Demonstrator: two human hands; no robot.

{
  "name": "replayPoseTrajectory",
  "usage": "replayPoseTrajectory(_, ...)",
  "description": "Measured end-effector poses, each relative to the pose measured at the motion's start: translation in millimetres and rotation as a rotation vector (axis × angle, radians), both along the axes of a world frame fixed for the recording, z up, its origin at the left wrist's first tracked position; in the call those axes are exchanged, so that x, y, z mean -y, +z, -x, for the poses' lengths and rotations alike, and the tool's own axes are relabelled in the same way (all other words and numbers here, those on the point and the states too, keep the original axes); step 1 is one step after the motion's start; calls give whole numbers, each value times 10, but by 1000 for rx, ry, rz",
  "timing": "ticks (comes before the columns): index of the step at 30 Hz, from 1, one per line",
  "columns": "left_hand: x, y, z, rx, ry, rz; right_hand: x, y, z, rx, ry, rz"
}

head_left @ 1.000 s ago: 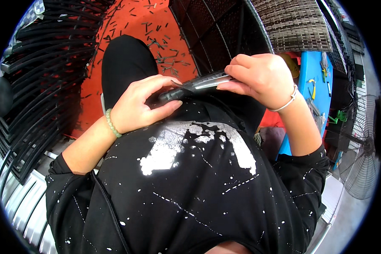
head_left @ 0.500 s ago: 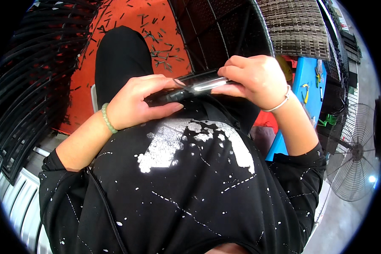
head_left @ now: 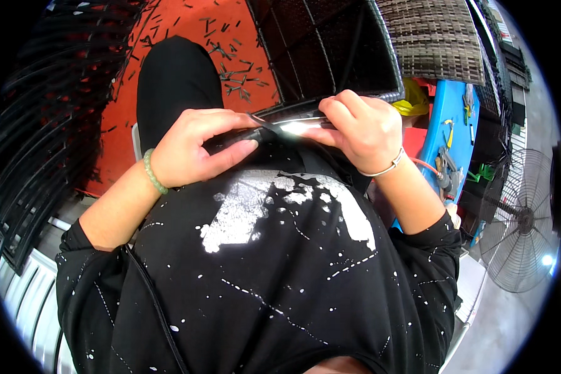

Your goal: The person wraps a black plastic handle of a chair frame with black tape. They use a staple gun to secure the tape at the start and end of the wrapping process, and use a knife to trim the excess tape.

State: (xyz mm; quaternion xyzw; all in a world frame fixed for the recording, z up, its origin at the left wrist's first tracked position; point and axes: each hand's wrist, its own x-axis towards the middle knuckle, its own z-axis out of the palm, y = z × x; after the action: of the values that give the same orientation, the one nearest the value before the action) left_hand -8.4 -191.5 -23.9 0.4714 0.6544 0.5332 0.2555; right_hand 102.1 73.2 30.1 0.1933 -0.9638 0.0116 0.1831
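Observation:
My left hand [head_left: 196, 146], with a green bead bracelet at its wrist, is closed round a dark bar-like edge in front of my lap, thumb below and fingers above. A glossy black strip [head_left: 293, 128] runs between my two hands and catches bright light. Near the left fingertips a narrow dark band crosses it at a slant. My right hand [head_left: 364, 132], with a silver bangle, pinches the strip's right part between thumb and bent fingers. Just beyond stands a dark panel [head_left: 330, 50] with a grid of thin bars; whether the strip is joined to it is hidden.
To the left is a stack of curved black frames [head_left: 50, 118]. Short dark offcuts lie scattered on the red floor [head_left: 168, 68]. At the right are a blue bench [head_left: 439, 118] with hand tools, a brown woven panel [head_left: 433, 40], a yellow bag [head_left: 412, 103] and a standing fan [head_left: 523, 221].
My right hand has moved left and slightly down along the strip, its forearm swinging inward. More tools on the blue bench now show. My left hand has shifted only a little.

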Motion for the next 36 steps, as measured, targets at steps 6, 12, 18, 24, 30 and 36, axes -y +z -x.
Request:
replayPoseTrajectory(6, -65, 76, -46, 38, 34, 40, 138, 183, -275, 169, -155, 157)
replayPoseTrajectory(12, -161, 179, -39, 114, -8, 98, 157, 215, -436, 251, -131, 234)
replayPoseTrajectory(18, -150, 134, -97, 115, 41, 58, 156, 204, -315, 324, -106, 148)
replayPoseTrajectory(24, -119, 205, -45, 222, -15, 104, 59, 341, -9, 398, 54, -19)
replayPoseTrajectory(30, -100, 119, 111, 743, -114, 190, -109, 397, 359, 585, 226, 34)
replayPoseTrajectory(36, -138, 227, 157, 729, -110, 280, -193, 346, 649, 792, 257, 222)
